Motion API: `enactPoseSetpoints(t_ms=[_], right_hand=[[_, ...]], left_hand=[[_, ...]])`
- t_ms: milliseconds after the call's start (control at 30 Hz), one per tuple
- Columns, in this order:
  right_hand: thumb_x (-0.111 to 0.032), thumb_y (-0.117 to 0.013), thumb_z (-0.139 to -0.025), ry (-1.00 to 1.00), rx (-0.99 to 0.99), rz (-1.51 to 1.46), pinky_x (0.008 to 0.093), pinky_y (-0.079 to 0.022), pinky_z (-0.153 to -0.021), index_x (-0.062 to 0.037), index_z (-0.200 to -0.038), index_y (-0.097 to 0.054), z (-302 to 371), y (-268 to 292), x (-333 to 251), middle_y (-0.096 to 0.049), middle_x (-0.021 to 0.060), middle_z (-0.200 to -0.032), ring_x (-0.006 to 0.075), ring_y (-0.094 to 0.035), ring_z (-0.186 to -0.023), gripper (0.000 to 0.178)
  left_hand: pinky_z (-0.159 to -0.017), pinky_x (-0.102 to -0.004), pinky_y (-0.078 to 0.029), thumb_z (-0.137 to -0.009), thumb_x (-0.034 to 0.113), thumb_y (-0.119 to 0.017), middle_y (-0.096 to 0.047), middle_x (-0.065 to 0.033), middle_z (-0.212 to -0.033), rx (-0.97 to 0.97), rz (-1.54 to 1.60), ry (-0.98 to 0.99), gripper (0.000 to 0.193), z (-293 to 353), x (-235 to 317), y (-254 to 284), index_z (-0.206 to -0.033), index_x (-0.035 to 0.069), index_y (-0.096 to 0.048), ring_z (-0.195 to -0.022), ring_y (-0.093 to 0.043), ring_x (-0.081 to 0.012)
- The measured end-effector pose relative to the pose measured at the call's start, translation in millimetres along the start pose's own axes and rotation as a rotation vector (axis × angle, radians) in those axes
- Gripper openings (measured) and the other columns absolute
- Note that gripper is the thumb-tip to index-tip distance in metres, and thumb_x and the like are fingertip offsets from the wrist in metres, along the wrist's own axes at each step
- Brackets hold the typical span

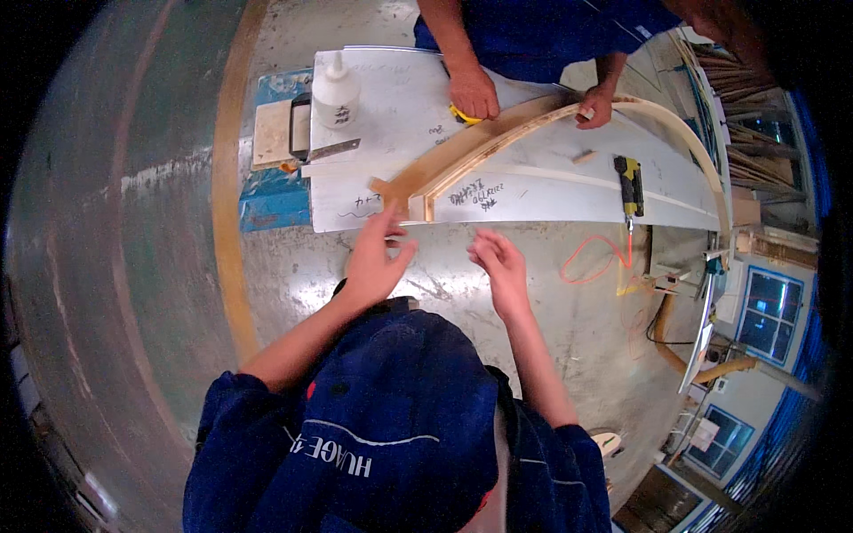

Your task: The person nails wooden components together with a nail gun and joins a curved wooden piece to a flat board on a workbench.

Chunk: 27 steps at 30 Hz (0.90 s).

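Grey concrete floor (160,266) spreads under a white marked sheet-metal template (533,191), where two people work. Nearest the camera, the person's left hand (375,258) has its fingers spread and empty, fingertips just at the near end of the curved pale laminated wooden rib (471,151). The right hand (499,266) hovers open and empty just beside it, short of the sheet's edge. Judging by its lie, the rib is already bent to the drawn curve and pinned by a co-worker's hands (474,91) beyond; fastening appears undone. Right of the right hand lies a yellow-and-black power tool (629,185) with an orange cord. Far left stands a white plastic bottle (337,91), capped, its contents hidden.
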State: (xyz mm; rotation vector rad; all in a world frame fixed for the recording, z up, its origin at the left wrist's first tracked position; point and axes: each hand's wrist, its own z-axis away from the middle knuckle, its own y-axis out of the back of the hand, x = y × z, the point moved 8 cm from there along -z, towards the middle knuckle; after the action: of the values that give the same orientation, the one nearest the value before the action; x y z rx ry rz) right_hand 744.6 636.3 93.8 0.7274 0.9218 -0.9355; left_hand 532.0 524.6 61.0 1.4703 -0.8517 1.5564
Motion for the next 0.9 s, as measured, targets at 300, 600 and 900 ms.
enactPoseSetpoints(t_ms=[300, 600, 900], right_hand=[[-0.016, -0.074, -0.093, -0.141, -0.011, -0.145, 0.0274, -0.055, -0.081, -0.0029, -0.109, -0.068, -44, -70, -4, -0.07, 0.0044, -0.1, 0.0105, -0.065, -0.087, 0.021], [-0.017, -0.073, -0.093, -0.119, 0.021, -0.047, 0.0249, -0.053, -0.075, -0.0033, -0.099, -0.074, -43, -69, -4, -0.072, 0.0025, -0.09, 0.0086, -0.064, -0.08, 0.014], [-0.021, -0.072, -0.089, -0.002, -0.033, 0.292, 0.0283, -0.051, -0.067, 0.0012, -0.092, -0.076, -58, -70, -15, -0.072, 0.0052, -0.079, 0.0103, -0.063, -0.072, 0.023]], left_hand=[[-0.07, -0.0347, -0.054, -0.083, 0.018, -0.078, -0.061, -0.0183, -0.105, -0.112, 0.044, 0.137, 0.088, -1, -13, -24, -0.154, -0.001, -0.031, -0.074, -0.065, -0.0221], [-0.056, -0.0264, -0.049, -0.092, 0.01, -0.07, -0.066, -0.0039, -0.077, -0.322, 0.289, 0.349, 0.078, 22, -16, -16, -0.158, 0.007, -0.028, -0.058, -0.058, -0.0095], [-0.081, -0.0335, -0.052, -0.087, 0.009, -0.074, -0.063, -0.0122, -0.111, 0.106, -0.073, -0.237, 0.073, -32, 58, 14, -0.152, 0.005, -0.039, -0.095, -0.062, -0.0195]])
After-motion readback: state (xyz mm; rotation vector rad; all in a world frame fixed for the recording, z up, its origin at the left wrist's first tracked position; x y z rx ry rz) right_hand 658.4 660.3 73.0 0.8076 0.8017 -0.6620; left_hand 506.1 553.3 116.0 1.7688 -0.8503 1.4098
